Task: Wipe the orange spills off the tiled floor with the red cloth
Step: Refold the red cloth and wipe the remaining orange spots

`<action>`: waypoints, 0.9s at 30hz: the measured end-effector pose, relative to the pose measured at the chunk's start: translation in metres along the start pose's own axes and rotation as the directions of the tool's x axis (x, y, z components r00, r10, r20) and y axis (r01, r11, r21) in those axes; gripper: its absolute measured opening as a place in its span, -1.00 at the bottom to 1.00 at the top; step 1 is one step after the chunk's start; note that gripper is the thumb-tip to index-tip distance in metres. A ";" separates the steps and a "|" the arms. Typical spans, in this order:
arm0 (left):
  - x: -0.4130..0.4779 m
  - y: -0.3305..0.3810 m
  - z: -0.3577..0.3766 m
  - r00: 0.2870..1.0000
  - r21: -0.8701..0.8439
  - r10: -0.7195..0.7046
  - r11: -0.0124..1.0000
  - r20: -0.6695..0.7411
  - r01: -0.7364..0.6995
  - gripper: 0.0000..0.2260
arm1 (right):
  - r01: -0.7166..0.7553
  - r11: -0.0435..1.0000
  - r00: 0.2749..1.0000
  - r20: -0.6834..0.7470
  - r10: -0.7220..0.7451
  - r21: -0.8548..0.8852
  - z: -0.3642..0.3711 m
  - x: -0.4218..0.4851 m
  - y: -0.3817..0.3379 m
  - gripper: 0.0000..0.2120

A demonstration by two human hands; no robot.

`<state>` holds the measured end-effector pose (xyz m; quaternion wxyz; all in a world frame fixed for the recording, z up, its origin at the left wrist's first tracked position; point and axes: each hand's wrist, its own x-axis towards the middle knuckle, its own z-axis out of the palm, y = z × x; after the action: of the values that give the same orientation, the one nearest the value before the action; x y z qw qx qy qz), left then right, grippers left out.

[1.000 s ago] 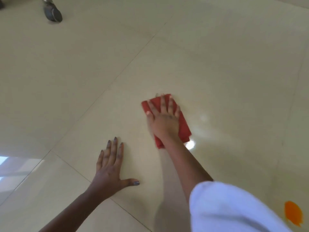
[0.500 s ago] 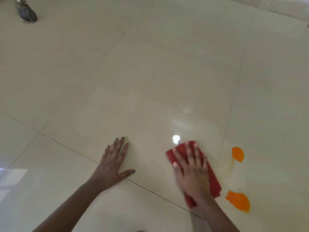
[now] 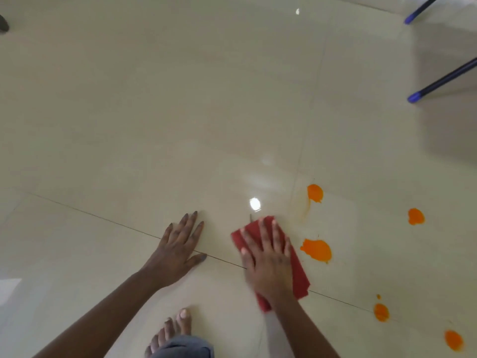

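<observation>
My right hand (image 3: pixel 268 257) lies flat with straight fingers on the folded red cloth (image 3: pixel 299 277), pressing it onto the cream tiled floor (image 3: pixel 180 112). Just right of the cloth sits a large orange spill (image 3: pixel 317 250). More orange spills lie further off: one above it (image 3: pixel 315 193) with a faint smear trailing down, one at the right (image 3: pixel 415 216), and two at the lower right (image 3: pixel 381 312) (image 3: pixel 453 340). My left hand (image 3: pixel 178 246) rests flat on the floor to the left of the cloth, fingers spread, holding nothing.
My bare foot (image 3: pixel 170 332) and a bit of grey trouser leg (image 3: pixel 183 347) show at the bottom centre. Two dark blue furniture legs (image 3: pixel 415 96) (image 3: pixel 410 19) stand at the upper right. A dark object (image 3: pixel 3 24) peeks in at the far left edge.
My right hand has slid the red cloth from the middle of the tile toward the right, up beside the orange spills. The view has swung right, revealing more spills and my foot.
</observation>
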<state>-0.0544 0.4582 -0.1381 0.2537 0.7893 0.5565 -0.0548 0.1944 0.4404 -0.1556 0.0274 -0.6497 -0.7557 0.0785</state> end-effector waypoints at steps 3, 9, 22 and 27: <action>0.013 0.019 0.005 0.999 -0.016 0.006 1.000 0.035 -0.005 -0.14 | -0.194 0.981 0.981 -0.028 0.194 -0.017 -0.006 0.058 0.017 -0.52; 0.051 0.044 0.005 0.993 0.037 0.113 0.993 -0.020 -0.112 -0.21 | -0.046 0.999 0.999 0.012 0.046 -0.010 -0.001 -0.036 0.003 -0.50; 0.129 0.098 0.000 0.944 0.196 0.328 0.928 -0.026 -0.317 -0.24 | -0.274 0.961 0.962 -0.020 0.273 -0.037 -0.005 -0.033 0.076 -0.48; 0.142 0.093 -0.012 0.943 0.215 0.332 0.923 -0.033 -0.318 -0.22 | -0.483 0.875 0.875 -0.057 0.481 -0.032 -0.016 -0.006 0.148 -0.52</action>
<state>0.0811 0.5611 -0.1482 0.1566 0.8941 0.4175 -0.0421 0.3421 0.4575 -0.1620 0.0099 -0.8195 -0.5708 0.0504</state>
